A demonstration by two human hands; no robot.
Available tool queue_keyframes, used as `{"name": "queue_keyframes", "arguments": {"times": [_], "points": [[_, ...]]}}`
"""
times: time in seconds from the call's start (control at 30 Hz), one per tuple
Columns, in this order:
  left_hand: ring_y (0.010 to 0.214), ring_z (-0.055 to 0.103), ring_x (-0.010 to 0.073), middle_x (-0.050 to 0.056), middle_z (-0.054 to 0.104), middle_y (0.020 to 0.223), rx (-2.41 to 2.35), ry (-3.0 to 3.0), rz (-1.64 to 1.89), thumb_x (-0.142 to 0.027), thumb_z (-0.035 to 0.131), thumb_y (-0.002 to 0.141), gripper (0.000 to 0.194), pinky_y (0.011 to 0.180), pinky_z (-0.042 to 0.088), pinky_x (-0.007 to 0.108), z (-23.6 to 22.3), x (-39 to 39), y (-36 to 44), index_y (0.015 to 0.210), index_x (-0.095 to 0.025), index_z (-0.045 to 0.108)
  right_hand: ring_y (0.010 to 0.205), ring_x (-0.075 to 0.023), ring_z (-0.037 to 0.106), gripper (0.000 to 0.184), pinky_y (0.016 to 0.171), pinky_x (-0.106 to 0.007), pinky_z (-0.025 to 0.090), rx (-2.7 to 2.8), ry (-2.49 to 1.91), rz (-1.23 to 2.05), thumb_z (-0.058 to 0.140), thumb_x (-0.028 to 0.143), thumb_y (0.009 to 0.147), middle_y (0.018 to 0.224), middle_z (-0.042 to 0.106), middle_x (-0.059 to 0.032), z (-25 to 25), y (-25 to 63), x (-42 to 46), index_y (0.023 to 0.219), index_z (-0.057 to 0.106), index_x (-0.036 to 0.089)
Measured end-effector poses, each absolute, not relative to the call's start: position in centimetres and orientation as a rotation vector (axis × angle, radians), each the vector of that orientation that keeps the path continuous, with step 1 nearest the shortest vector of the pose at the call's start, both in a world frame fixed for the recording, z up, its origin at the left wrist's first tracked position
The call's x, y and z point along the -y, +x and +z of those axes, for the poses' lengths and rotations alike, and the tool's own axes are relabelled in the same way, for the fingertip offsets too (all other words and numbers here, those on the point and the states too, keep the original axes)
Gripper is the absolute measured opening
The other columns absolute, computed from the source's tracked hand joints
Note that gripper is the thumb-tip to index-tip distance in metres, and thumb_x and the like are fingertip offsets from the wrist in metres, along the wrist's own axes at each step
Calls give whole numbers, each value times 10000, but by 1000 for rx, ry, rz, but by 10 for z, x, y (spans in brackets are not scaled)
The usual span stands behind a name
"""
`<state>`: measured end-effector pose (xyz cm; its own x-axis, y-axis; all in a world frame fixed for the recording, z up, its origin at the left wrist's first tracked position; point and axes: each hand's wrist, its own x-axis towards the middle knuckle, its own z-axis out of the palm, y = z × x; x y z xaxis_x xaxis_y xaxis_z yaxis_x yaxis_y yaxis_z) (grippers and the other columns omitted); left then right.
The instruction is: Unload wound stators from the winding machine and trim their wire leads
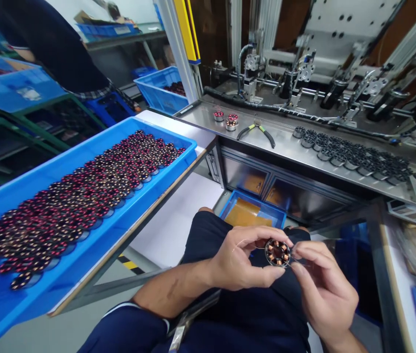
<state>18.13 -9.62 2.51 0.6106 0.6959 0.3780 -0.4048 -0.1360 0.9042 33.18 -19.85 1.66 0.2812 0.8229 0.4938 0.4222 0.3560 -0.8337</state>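
Over my lap, my left hand (245, 257) holds a round motor stator (277, 252) with copper windings, its thumb and fingers around the rim. The stator's face is turned up toward me. A fine wire curves out beside my left fingers. My right hand (325, 284) is closed in a pinch at the stator's right edge. Whatever lies between its fingertips is too small to make out.
To my left, a blue tray (171, 169) holds many wound stators. On the metal bench lie a few stators (219, 116), green-handled pliers (255, 130) and rows of dark stator cores (351, 152). Machine fixtures (305, 73) stand behind. A person (64, 49) is at the upper left.
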Motion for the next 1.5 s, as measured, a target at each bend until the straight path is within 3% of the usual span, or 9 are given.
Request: {"name": "queue_keyframes", "arguments": {"times": [0.27,0.43,0.63,0.73,0.83,1.07,1.27,1.37,1.5], "points": [[944,741,241,124,771,1054,-323,1633,1124,-71,775,674,450,867,610,340,27,100,183,1109,-153,694,800,-205,622,306,700,-378,501,1331,-1225,285,626,-34,788,823,640,-33,26,320,199,952,690,217],[939,738,238,118,770,1066,-360,1713,1201,-74,764,686,464,868,605,349,30,103,185,1134,-163,683,790,-201,620,339,729,-405,499,1329,-1185,290,615,-41,787,830,645,-26,23,314,202,985,698,222],[861,736,210,115,774,1013,-313,1327,920,-97,790,665,417,799,598,297,36,101,183,1073,-136,719,965,-229,597,453,801,-415,529,1350,-1117,404,708,39,780,1008,614,-61,17,341,197,1175,676,259],[788,725,171,91,776,941,-304,1105,710,-119,810,653,418,778,580,272,37,101,183,1062,-133,728,1112,-267,553,503,891,-481,522,1511,-1041,512,759,155,802,1189,569,-88,25,358,187,1263,644,318],[765,710,148,60,766,865,-296,978,580,-108,835,630,427,766,558,251,37,102,185,1044,-134,735,1155,-281,539,463,923,-525,501,1696,-926,517,746,213,834,1233,580,-79,37,366,177,1263,643,354],[783,723,130,83,782,917,-261,782,485,-111,869,630,378,757,562,225,40,97,187,984,-135,740,1068,-250,581,370,823,-451,531,1772,-975,163,680,9,818,1131,629,-55,44,360,181,1067,725,278],[916,728,167,90,767,1047,-202,1035,832,-43,848,641,469,845,578,264,37,102,192,1076,-173,732,924,-204,592,422,806,-408,546,1654,-1159,-349,690,-62,748,972,621,-43,33,343,196,1087,696,190],[1026,709,213,103,755,1112,-172,1306,1151,-13,850,623,568,901,580,310,36,105,196,1145,-191,712,862,-204,623,412,721,-393,537,1484,-1185,-303,645,-58,782,942,644,-43,28,328,194,1103,691,196],[996,723,218,103,763,1098,-208,1499,1360,-44,862,636,563,922,585,341,35,106,199,1153,-198,702,795,-177,622,267,655,-338,502,1164,-1192,-26,612,-54,813,880,646,-46,25,306,187,942,692,166]]}}
